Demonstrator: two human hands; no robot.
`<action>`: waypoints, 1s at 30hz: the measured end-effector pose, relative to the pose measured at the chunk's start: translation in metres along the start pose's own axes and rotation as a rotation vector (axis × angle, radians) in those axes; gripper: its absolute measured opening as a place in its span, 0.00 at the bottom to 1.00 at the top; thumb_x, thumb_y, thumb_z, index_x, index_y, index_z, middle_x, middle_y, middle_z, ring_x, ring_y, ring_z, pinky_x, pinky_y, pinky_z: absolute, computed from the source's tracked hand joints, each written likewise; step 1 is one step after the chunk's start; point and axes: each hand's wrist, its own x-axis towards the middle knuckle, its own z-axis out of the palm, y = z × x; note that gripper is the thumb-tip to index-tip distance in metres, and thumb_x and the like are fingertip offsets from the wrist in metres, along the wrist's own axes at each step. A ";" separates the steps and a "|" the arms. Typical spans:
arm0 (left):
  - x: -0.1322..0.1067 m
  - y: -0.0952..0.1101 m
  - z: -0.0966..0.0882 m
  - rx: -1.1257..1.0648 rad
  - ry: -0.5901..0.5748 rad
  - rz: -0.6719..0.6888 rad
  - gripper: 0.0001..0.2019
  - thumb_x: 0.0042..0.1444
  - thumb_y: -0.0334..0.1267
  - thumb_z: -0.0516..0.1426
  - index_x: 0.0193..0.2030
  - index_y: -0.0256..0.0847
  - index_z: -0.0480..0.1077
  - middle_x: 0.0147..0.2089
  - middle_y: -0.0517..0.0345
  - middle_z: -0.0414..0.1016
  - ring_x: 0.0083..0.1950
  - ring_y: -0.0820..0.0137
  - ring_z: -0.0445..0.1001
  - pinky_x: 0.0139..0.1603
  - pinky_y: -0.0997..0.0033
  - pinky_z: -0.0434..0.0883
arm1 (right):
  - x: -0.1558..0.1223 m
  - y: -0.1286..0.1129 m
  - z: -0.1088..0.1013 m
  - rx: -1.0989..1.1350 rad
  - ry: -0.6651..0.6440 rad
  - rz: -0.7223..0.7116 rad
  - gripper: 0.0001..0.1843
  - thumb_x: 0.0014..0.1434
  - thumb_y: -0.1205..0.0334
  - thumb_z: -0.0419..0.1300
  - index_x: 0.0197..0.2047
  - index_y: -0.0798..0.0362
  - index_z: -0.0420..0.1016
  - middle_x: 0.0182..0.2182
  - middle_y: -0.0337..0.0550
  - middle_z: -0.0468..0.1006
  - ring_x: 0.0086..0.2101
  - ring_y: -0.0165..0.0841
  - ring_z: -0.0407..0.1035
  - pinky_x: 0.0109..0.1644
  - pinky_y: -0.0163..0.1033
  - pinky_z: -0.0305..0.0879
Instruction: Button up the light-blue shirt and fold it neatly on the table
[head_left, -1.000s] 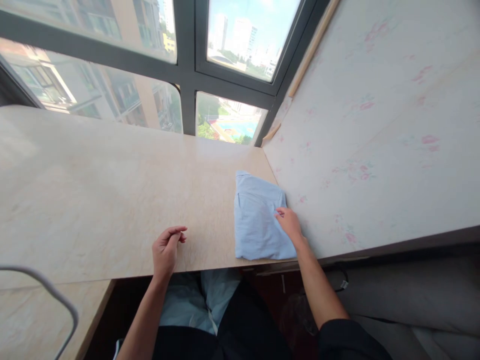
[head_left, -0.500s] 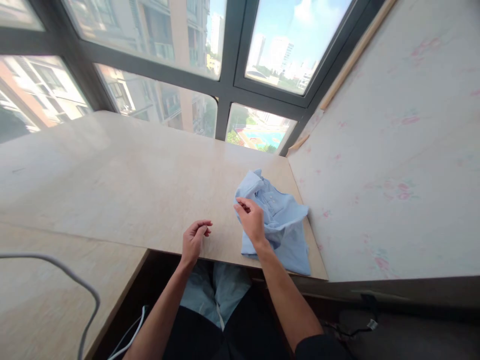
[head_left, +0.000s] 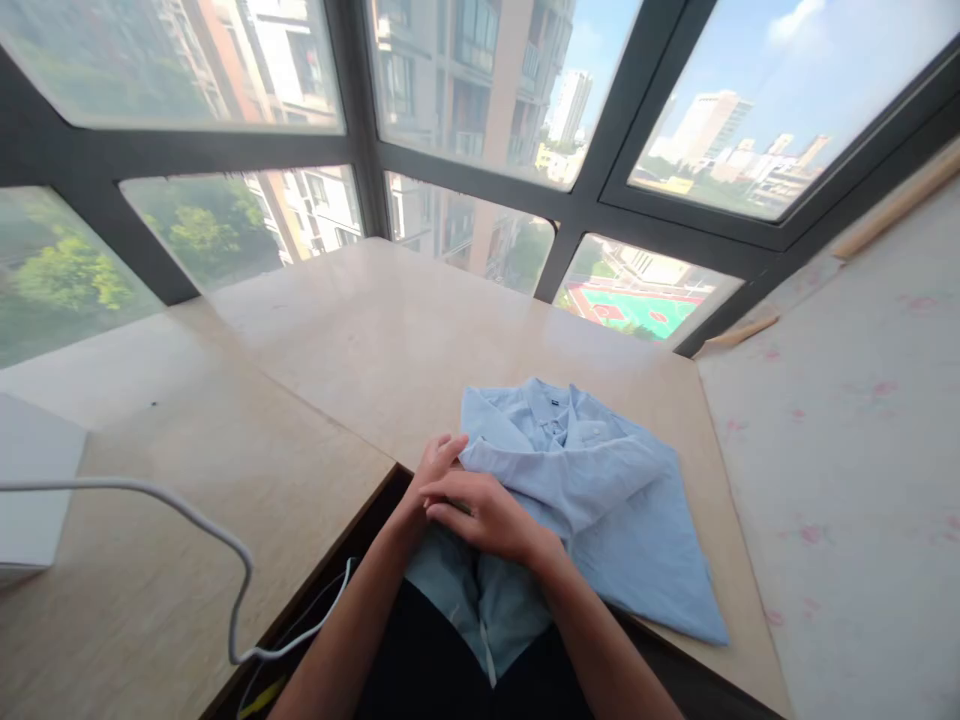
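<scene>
A light blue button-up shirt (head_left: 637,510) lies on the pale ledge, its collar toward the window and one sleeve laid across its front. My left hand (head_left: 437,465) is at the shirt's left edge, fingers loosely stretched out with the tips by the sleeve; whether they touch the cloth is unclear. In front of it, my right hand (head_left: 484,510) points leftward over the left wrist, thumb and fingers apart, with nothing seen in it. It partly covers the left hand and the shirt's near left corner.
A stone-like ledge (head_left: 337,330) runs below dark-framed windows (head_left: 465,180). On the left, a grey cable (head_left: 187,512) curves past a white box (head_left: 37,480). Floral-papered wall (head_left: 840,480) bounds the right side. My legs sit under the ledge's front edge.
The view has turned left and come closer. My right hand has left the shirt's upper part and moved over to my left hand. The shirt now lies flatter and more spread out.
</scene>
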 end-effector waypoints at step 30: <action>0.032 0.072 0.027 1.361 -0.353 0.666 0.48 0.43 0.48 0.69 0.70 0.41 0.54 0.69 0.37 0.60 0.74 0.43 0.44 0.68 0.30 0.33 | -0.116 0.116 -0.032 -0.240 0.686 0.556 0.39 0.58 0.51 0.58 0.69 0.53 0.53 0.61 0.60 0.62 0.51 0.47 0.70 0.44 0.50 0.75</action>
